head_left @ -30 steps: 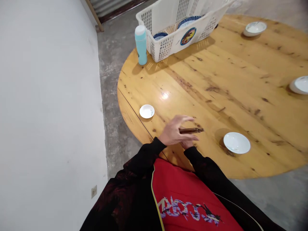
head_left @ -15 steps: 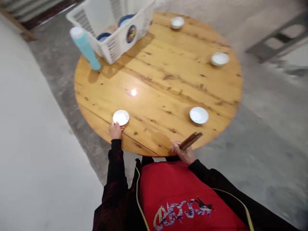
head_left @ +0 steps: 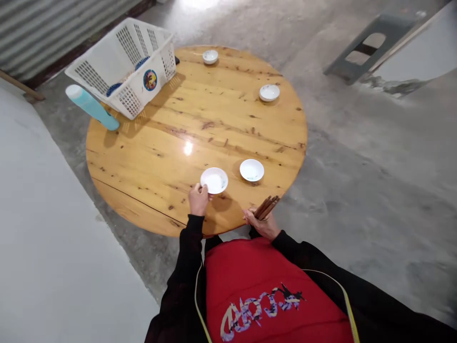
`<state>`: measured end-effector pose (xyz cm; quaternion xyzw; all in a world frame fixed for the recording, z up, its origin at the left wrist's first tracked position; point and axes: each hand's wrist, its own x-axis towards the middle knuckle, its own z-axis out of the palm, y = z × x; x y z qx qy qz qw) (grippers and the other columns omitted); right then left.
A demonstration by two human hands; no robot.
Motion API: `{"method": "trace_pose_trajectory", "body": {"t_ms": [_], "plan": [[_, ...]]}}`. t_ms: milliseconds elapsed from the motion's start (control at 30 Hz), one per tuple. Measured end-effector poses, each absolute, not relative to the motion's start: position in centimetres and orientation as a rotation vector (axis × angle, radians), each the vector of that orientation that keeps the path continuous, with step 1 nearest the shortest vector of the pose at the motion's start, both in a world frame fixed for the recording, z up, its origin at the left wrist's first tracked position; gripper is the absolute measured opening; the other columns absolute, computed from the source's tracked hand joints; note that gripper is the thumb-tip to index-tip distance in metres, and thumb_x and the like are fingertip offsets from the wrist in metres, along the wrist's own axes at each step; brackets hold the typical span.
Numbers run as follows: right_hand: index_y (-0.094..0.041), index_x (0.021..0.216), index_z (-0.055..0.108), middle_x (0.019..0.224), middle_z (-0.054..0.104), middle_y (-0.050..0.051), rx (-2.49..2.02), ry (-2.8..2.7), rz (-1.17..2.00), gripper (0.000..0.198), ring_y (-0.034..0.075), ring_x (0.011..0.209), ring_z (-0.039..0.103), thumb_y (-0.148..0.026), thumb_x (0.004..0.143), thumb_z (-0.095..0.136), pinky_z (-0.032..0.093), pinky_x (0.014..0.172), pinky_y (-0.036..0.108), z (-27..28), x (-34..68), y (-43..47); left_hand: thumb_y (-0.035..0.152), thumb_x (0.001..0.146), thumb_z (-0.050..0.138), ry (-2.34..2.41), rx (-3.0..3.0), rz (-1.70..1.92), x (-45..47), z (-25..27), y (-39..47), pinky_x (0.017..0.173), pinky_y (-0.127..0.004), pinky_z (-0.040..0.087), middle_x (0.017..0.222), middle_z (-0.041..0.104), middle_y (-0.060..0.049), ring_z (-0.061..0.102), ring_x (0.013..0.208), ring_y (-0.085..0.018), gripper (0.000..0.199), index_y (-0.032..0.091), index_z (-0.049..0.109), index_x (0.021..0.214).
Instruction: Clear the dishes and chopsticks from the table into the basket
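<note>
My left hand (head_left: pixel 199 198) grips the near rim of a white bowl (head_left: pixel 214 180), which casts a shadow on the round wooden table (head_left: pixel 160 157). Just to its right a second white bowl (head_left: pixel 252 170) rests on the tabletop. At the table's front edge my right hand (head_left: pixel 263 224) is closed around a bundle of brown chopsticks (head_left: pixel 267 207), their ends pointing up and away from me. Two more bowls sit farther off: a white bowl (head_left: pixel 269 93) on the right side and a white bowl (head_left: pixel 210 57) at the far edge.
A white plastic basket (head_left: pixel 130 97) with blue-rimmed dishes inside stands at the table's far left. Beside it is a light-blue bottle-shaped container (head_left: pixel 93 108) with a white top. A grey stool (head_left: pixel 371 45) is on the floor at the right; a white wall (head_left: pixel 53 228) runs along the left.
My left hand has carried its bowl rightward, closer to the second bowl. The camera view has shifted, so the table and basket appear farther left. The chopsticks stay in my right hand.
</note>
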<state>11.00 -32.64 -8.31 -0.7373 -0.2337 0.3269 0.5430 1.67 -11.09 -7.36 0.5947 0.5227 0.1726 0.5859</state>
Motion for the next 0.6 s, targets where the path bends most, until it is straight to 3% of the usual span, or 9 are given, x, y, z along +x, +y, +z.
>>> {"method": "trace_pose_trajectory", "body": {"t_ms": [233,367,600], "plan": [[-0.023,0.051,0.06,0.052,0.057,0.002,-1.693,-0.392,0.674,0.065,0.017,0.058,0.062,-0.079,0.082,0.07,0.054,0.059,0.029,-8.3,22.0,-44.1,0.024,0.092,0.058,1.316,1.38,0.411,12.8,-8.2,-18.6,0.054,-0.024,0.054,0.067,0.069,0.0,0.069,0.056,-0.015,0.026,0.021,0.051,0.067],[-0.023,0.047,0.052,0.052,0.054,0.0,-1.656,-0.184,0.566,0.065,0.017,0.057,0.063,-0.074,0.078,0.078,0.06,0.072,0.033,-8.9,27.2,-51.4,0.024,0.093,0.058,1.465,1.401,0.418,15.7,-8.9,-20.8,0.058,-0.024,0.056,0.068,0.07,-0.001,0.072,0.06,-0.016,0.028,0.021,0.051,0.067],[-0.023,0.046,0.051,0.053,0.058,0.001,-1.623,-0.066,0.506,0.063,0.018,0.059,0.065,-0.068,0.079,0.08,0.06,0.068,0.033,-9.5,31.4,-57.2,0.027,0.095,0.058,1.63,1.439,0.434,17.1,-8.9,-22.1,0.06,-0.026,0.059,0.068,0.071,-0.003,0.075,0.066,-0.019,0.025,0.021,0.055,0.07]]}}
